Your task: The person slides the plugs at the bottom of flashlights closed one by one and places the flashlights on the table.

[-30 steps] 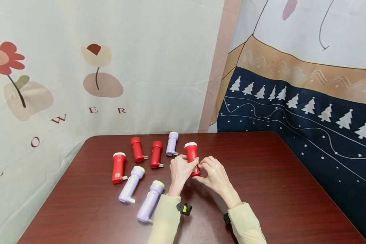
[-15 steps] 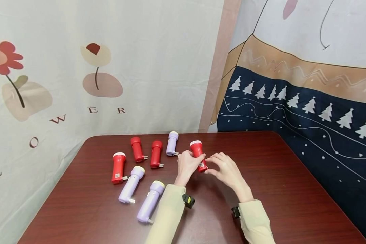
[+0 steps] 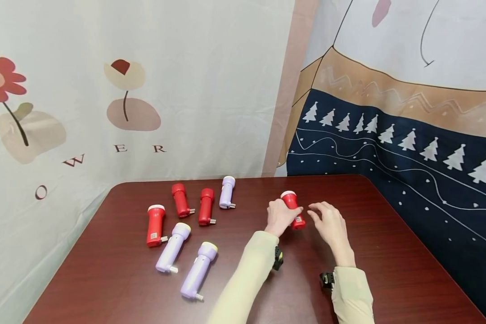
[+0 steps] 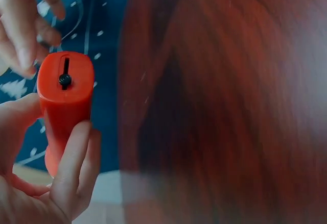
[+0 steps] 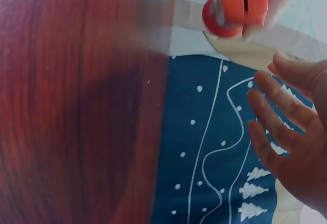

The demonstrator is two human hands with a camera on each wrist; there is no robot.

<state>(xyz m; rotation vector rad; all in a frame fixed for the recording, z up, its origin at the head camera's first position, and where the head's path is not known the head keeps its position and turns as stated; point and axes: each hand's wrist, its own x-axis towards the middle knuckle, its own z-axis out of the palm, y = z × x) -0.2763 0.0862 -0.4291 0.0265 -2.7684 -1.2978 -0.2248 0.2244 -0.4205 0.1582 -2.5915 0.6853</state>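
My left hand (image 3: pixel 279 217) grips a red flashlight (image 3: pixel 298 222) with a white rim, holding it above the right half of the table. Thumb and fingers wrap its body, and its head tilts away to the back. In the left wrist view, the flat end of the flashlight (image 4: pixel 66 78) shows a black slider in a slot. My right hand (image 3: pixel 331 225) hovers just to the right, apart from the flashlight and holding nothing. The right wrist view shows the fingers of that hand (image 5: pixel 301 127) spread and loosely extended.
On the left half of the brown table (image 3: pixel 117 279) lie several flashlights with metal prongs out: red ones (image 3: pixel 155 226), (image 3: pixel 181 200), (image 3: pixel 205 207) and lilac ones (image 3: pixel 227 192), (image 3: pixel 173 247), (image 3: pixel 199 271). Printed curtains (image 3: pixel 210 90) hang behind the table.
The left hand has carried the red flashlight to the right. The right hand, earlier at the flashlight's lower end, has moved right and away from it. The flashlights on the table stay put.
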